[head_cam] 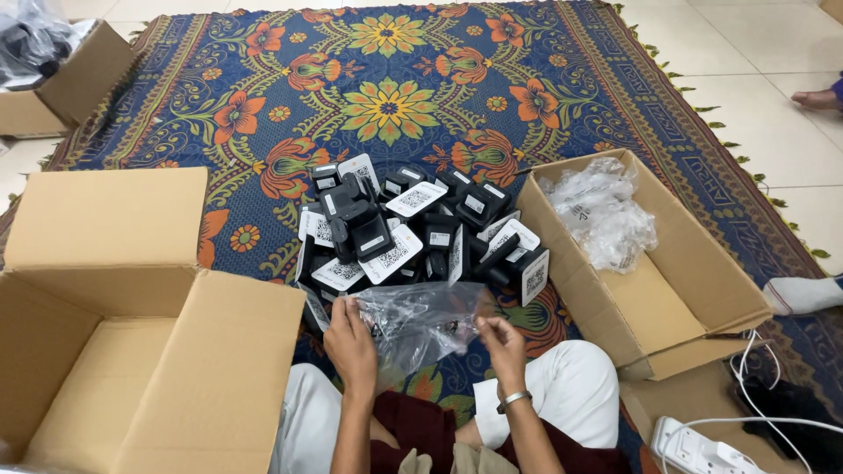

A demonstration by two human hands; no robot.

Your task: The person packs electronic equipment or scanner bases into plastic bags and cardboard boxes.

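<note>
Rug: a large patterned rug (386, 105), blue with orange and green flowers, covers the floor and carries everything here; pale floor tiles show past its fringed right edge.

Left carton: an open, empty cardboard box (132, 351) lies to the person's left, flaps spread, well apart from the hands.

Right carton: a second open box (694, 298) sits to the person's right, with crumpled clear wrappers (601, 215) heaped at its far end.

Pile: a heap of small black devices (413, 233) with white printed labels lies straight ahead of the hands, just beyond them, between the two cartons (some stand on edge, some lie flat).

Clear bag: a crinkled transparent plastic bag (421, 320) is stretched between both hands, right in front of the person's lap. Its long axis runs left to right, from one hand to the other; a small dark item seems to sit inside, though the plastic blurs it.

Left hand: the left hand (349, 338) is closed on the bag's left edge, fingers pinching the plastic.

Right hand: the right hand (502, 338), with a metal bangle at the wrist, pinches the bag's right edge.

Key relation: the bag is equally near both hands, held by both; the pile lies just past it, about as close to one hand as the other.

Margins: a white power strip (702, 448) with its cable lies at the lower right, and another person's foot (812, 98) shows at the upper right edge.
</note>
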